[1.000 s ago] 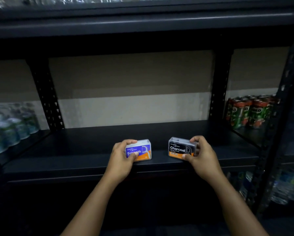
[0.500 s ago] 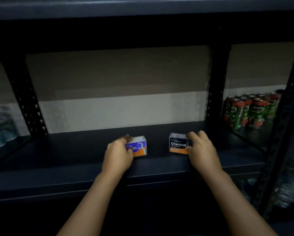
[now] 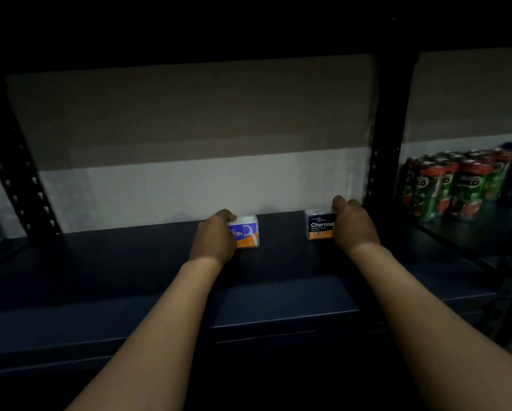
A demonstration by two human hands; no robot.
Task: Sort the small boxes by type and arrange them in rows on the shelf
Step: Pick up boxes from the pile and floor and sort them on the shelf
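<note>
Head view: left hand (image 3: 214, 237) grips a blue-and-orange small cardboard box (image 3: 247, 235), right hand (image 3: 354, 225) a black "Charcoal" box (image 3: 321, 224) (fingers curled over both), standing apart at the dark metal shelf (image 3: 130, 262) back.

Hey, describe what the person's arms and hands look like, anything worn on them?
Both forearms are bare right to the frame's bottom edge, no sleeves in view. The left hand and right hand show no gloves, watch or bracelet. Rings can't be ruled out in the dim light.
</note>
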